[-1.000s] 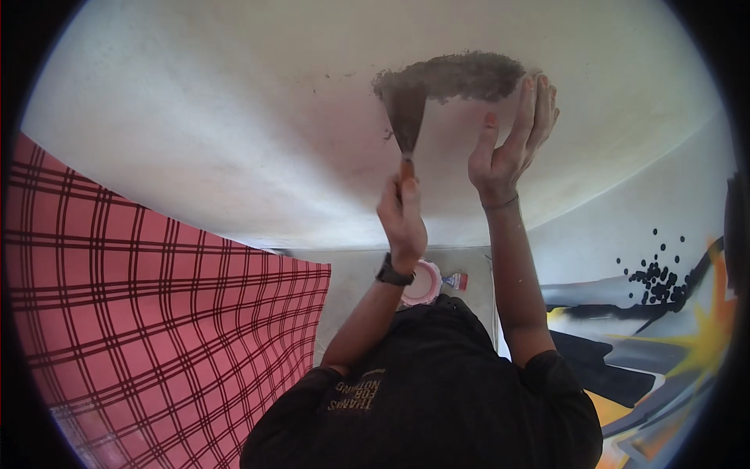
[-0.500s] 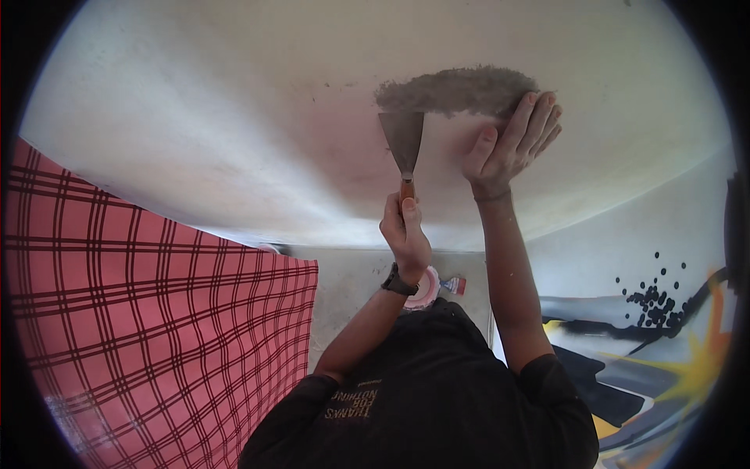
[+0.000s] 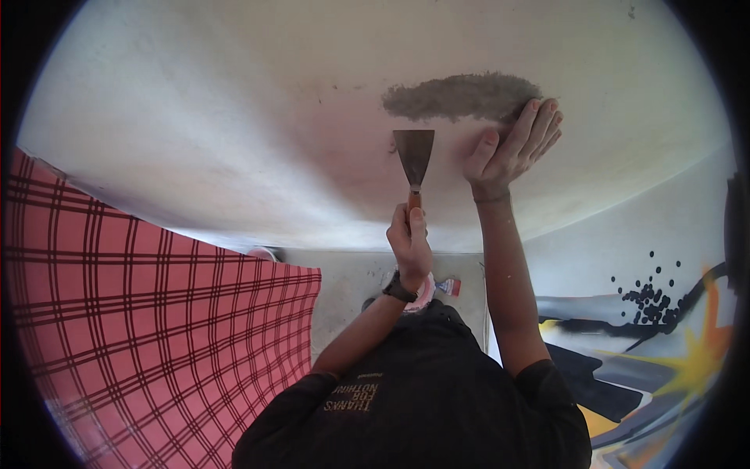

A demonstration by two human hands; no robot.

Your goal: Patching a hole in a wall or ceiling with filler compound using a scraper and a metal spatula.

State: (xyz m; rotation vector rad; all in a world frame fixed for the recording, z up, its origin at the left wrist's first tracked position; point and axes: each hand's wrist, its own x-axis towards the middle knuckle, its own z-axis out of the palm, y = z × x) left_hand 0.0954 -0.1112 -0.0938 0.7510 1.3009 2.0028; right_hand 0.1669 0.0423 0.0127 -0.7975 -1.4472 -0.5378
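Observation:
My left hand [image 3: 410,241] is closed round the wooden handle of a putty knife [image 3: 415,155], its wide metal blade pointing up the pale wall [image 3: 234,117]. A small gap shows between the blade's edge and a rough grey patch [image 3: 461,97] on that wall. Whether the blade touches the wall I cannot tell. My right hand [image 3: 512,148] lies flat on the wall at the patch's right end, fingers stretched out and fingertips over its lower right edge.
A red cloth with dark checks [image 3: 172,328] hangs at the left. Down on the grey floor [image 3: 344,289] are a paintbrush [image 3: 448,287] and a pinkish-white round container [image 3: 423,297], partly hidden by my arm. Graffiti [image 3: 664,336] covers the side wall at the right.
The putty knife in my left hand has dropped down and slightly right, away from the patch's lower edge. My right hand has stayed at the patch's right end.

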